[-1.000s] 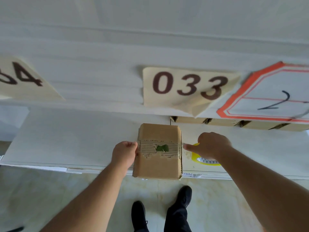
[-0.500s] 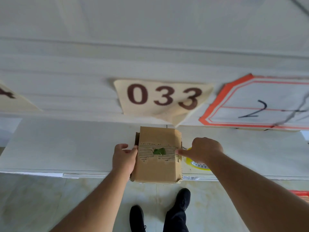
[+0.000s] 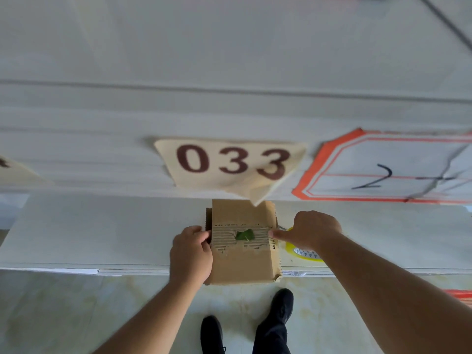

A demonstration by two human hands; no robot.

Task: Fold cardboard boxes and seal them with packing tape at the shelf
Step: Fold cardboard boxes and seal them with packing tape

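Head view: your left hand [image 3: 191, 254] grips the left side of the cardboard box [image 3: 242, 264], fingers [image 3: 201, 232] curled over its left edge, thumb side toward the top face. Your right hand [image 3: 310, 232] has its fingers bunched together, and the thumb [image 3: 277, 233] presses against the box's right edge at the torn strip; you seem to be pinching something thin there, possibly tape, but it is too small to tell. The box sits on the white shelf [image 3: 102, 233] directly between your two sets of fingers, its near end overhanging the shelf's front lip. The box is closed on top. A band across the top face is stripped down to corrugation, level with your fingers, and a small hole in that band shows something green [image 3: 244, 235] inside; what it is cannot be told. The yellow tape roll [image 3: 304, 254] lies flat on the shelf just below and right of your right fingers, partly hidden under that hand and wrist. Above your fingers, a curled paper label reading 033 [image 3: 233, 162] hangs over the box's far end. Right of it is an orange-bordered label [image 3: 383, 167] with handwriting. Below your hands are the tiled floor [image 3: 76, 310] and your black shoes [image 3: 281, 305].
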